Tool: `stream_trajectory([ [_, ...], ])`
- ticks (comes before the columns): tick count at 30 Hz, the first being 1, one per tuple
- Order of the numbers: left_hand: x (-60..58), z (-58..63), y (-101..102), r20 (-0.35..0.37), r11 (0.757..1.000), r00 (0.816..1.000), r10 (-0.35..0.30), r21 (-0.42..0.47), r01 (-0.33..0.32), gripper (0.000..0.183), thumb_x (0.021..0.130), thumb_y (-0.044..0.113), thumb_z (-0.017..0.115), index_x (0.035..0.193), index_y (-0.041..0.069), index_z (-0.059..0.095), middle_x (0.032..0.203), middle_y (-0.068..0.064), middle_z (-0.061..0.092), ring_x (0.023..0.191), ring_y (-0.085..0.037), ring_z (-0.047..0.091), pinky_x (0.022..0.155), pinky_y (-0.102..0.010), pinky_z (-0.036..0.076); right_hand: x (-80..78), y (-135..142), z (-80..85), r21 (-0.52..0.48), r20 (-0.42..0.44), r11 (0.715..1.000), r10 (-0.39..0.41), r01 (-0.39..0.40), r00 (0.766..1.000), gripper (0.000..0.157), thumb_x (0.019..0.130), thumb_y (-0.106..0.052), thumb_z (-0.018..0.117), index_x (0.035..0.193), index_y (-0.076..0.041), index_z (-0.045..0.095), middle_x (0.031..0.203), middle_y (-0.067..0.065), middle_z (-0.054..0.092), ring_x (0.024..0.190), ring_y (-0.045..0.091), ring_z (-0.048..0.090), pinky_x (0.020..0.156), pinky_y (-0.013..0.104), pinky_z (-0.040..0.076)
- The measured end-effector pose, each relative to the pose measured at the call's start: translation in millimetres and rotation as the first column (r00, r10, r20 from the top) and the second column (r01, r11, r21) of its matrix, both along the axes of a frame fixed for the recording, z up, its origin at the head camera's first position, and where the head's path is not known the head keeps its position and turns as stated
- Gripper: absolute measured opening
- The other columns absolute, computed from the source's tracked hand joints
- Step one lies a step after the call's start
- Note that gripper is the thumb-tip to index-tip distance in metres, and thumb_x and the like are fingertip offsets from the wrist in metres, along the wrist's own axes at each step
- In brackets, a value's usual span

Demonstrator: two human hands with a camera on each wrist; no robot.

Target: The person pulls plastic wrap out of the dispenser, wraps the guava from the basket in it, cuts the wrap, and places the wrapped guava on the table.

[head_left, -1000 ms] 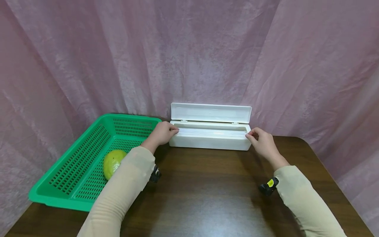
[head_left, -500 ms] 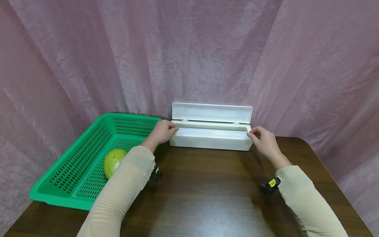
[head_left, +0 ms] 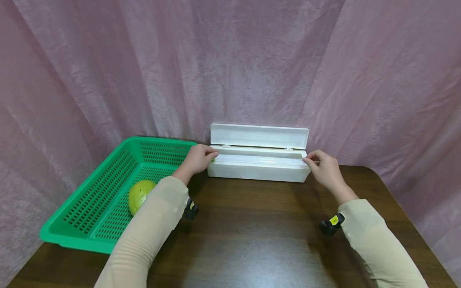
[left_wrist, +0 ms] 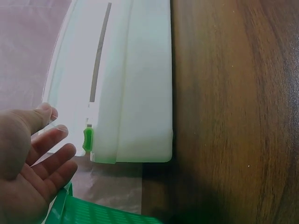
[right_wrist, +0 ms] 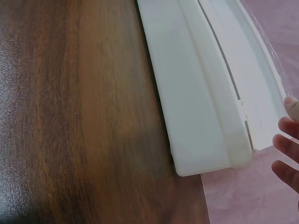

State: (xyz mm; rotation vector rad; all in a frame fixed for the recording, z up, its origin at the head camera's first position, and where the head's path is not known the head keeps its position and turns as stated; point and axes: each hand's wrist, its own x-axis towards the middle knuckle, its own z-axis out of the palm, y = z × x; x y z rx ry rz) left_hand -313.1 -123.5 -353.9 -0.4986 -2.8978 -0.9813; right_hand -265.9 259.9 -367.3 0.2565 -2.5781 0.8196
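We pinched clear film (head_left: 259,160), left hand (head_left: 196,159) and right hand (head_left: 325,171), at the dispenser box (head_left: 257,173); likely pull-out, next needing even tension.

From well back in front of the white box (head_left: 257,173), the head view faces forward and down, taking in its whole length, the green basket (head_left: 162,140) to its left, the desk (head_left: 245,232) before it and the pink curtain (head_left: 252,60) behind it. The left wrist view sits close to the box's left end, looking down and along it towards the right end. The right wrist view, also near, aims the opposite way from the right end. Head and left wrist share the left end and part of the basket; head and right wrist, the right end.
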Motion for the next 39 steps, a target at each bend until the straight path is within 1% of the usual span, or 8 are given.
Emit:
stream_trajectory([
  [5, 0.9, 2.5, 1.0, 0.013, 1.000, 1.000, 0.007, 0.012, -0.007, 0.030, 0.097, 0.025, 0.055, 0.118, 0.009, 0.067, 0.114, -0.010, 0.069, 0.105, -0.024, 0.063, 0.086, -0.040, 0.051, -0.8, 1.3, 0.8, -0.001, 0.000, 1.000, -0.012, 0.012, 1.000, 0.018, 0.092, -0.016, 0.062, 0.095, 0.002, 0.062, 0.093, 0.022, 0.068, 0.089, 0.037, 0.065, 0.072, 0.045, 0.050],
  [12, 0.6, 1.3, 0.3, 0.034, 1.000, 0.999, 0.015, 0.022, -0.015, 0.031, 0.097, 0.027, 0.054, 0.120, 0.010, 0.067, 0.115, -0.009, 0.068, 0.102, -0.023, 0.063, 0.084, -0.039, 0.051, -2.7, 3.2, -0.9, -0.006, -0.010, 1.000, -0.023, 0.023, 1.000, 0.019, 0.092, -0.017, 0.062, 0.094, 0.002, 0.062, 0.093, 0.021, 0.068, 0.088, 0.036, 0.065, 0.072, 0.045, 0.050],
  [22, 0.0, 0.3, 1.8, 0.015, 0.999, 1.000, 0.014, 0.052, -0.015, 0.030, 0.097, 0.026, 0.054, 0.119, 0.010, 0.067, 0.116, -0.010, 0.068, 0.106, -0.024, 0.063, 0.088, -0.040, 0.051, -0.3, 3.7, 2.0, -0.018, -0.027, 0.999, -0.034, 0.034, 0.999, 0.018, 0.091, -0.015, 0.063, 0.095, 0.003, 0.063, 0.094, 0.023, 0.068, 0.087, 0.037, 0.064, 0.075, 0.049, 0.051],
  [32, 0.4, 1.7, 1.9, -0.001, 0.997, 1.000, 0.026, 0.078, -0.026, 0.029, 0.096, 0.025, 0.055, 0.118, 0.012, 0.068, 0.117, -0.010, 0.067, 0.109, -0.024, 0.062, 0.091, -0.040, 0.051, 0.1, 4.1, 3.1, -0.026, -0.081, 0.999, -0.040, 0.038, 0.996, 0.017, 0.090, -0.015, 0.065, 0.091, 0.002, 0.064, 0.090, 0.021, 0.069, 0.083, 0.035, 0.066, 0.073, 0.045, 0.049],
  [37, 1.1, 1.7, 2.1, -0.009, 0.996, 1.000, 0.025, 0.087, -0.024, 0.029, 0.097, 0.025, 0.055, 0.118, 0.011, 0.068, 0.118, -0.010, 0.067, 0.108, -0.025, 0.062, 0.090, -0.040, 0.050, -0.3, 3.9, 3.8, -0.035, -0.100, 0.999, -0.033, 0.030, 0.994, 0.016, 0.090, -0.014, 0.065, 0.090, 0.002, 0.064, 0.088, 0.021, 0.069, 0.083, 0.036, 0.067, 0.074, 0.048, 0.051],
  [39, 1.6, 1.9, 2.3, 0.001, 0.995, 1.000, 0.030, 0.099, -0.030, 0.029, 0.096, 0.026, 0.055, 0.118, 0.011, 0.068, 0.118, -0.010, 0.067, 0.108, -0.025, 0.062, 0.090, -0.040, 0.051, 0.1, 4.0, 4.3, -0.036, -0.103, 0.999, -0.031, 0.028, 0.994, 0.015, 0.090, -0.014, 0.064, 0.090, 0.002, 0.064, 0.088, 0.021, 0.069, 0.083, 0.037, 0.067, 0.074, 0.047, 0.051],
])
